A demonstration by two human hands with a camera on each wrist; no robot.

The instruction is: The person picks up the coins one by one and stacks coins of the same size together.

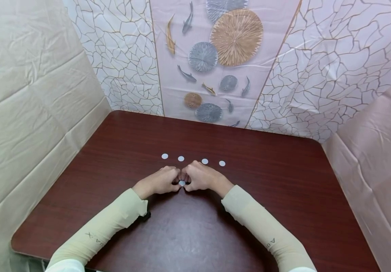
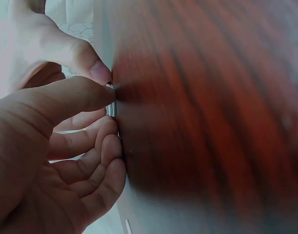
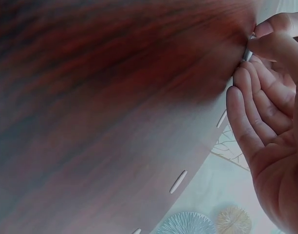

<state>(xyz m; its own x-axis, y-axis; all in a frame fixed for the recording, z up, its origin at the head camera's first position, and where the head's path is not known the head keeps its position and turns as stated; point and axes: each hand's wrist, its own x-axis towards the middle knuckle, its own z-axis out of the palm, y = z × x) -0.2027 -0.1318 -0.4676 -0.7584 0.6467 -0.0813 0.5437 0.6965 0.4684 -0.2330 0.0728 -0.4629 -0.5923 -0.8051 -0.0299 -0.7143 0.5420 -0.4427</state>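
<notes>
A small white disc lies flat on the brown table, between both hands. From the left, my left hand holds its edge with curled fingers and thumb. My right hand does the same from the right, and the two hands meet at the fingertips. Seen edge-on in the left wrist view, the disc is mostly hidden behind the left thumb. In the right wrist view a sliver of the disc shows between the right thumb and fingers.
Beyond the hands, several more white discs lie in a row, among them the leftmost disc and the rightmost disc. The reddish-brown table has rounded corners. Patterned cloth hangs behind it, with plain cloth at both sides.
</notes>
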